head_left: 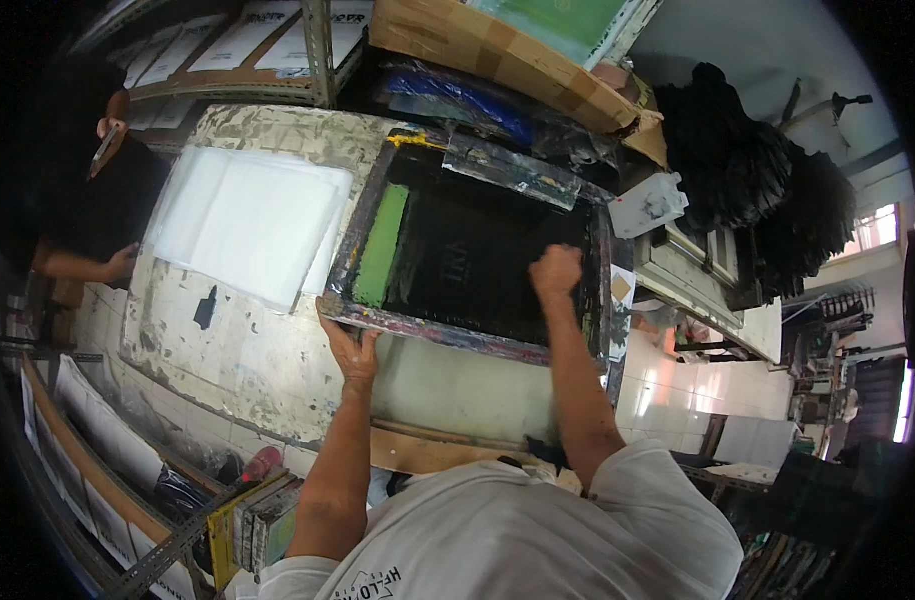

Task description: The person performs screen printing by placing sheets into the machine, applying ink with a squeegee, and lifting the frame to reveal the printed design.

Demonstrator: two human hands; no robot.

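A screen-printing frame [448, 340] with ink-smeared edges lies on the worn work table, its mesh [488, 270] mostly black with faint lettering in the middle. A green strip [382, 245] runs along the mesh's left side. My left hand [353, 350] grips the frame's near left corner. Over the right part of the mesh, my right hand [558, 272] is closed in a fist; whatever it may hold is hidden. An ink-stained flat bar [513, 172] rests across the frame's far edge.
White sheets [248, 220] lie on the table [268, 365] left of the frame. Another person's hand [123, 263] is at the table's left edge. A white plastic jug [648, 205] stands beyond the frame's right corner. A cardboard box [498, 60] and shelving [320, 50] stand behind.
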